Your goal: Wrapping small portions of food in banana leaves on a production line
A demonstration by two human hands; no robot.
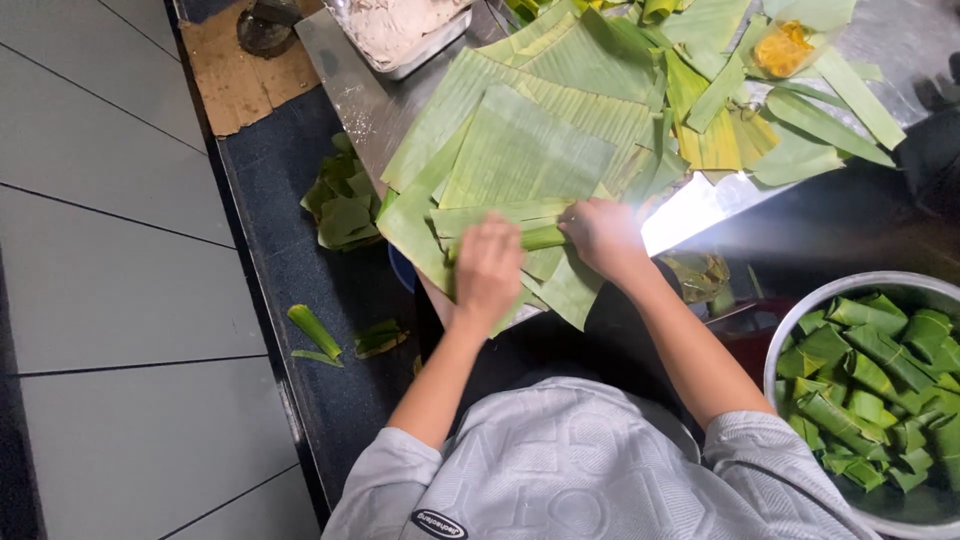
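A rolled green banana-leaf parcel lies at the near edge of the steel table. My left hand grips its left end and my right hand grips its right end, fingers curled over the roll. Under and beyond the roll lies a stack of flat cut banana leaves.
A tub of white filling stands at the table's far left. Leaf strips and a bag with yellow contents lie at the far right. A metal bowl of several wrapped parcels sits at my right. Leaf scraps litter the dark floor.
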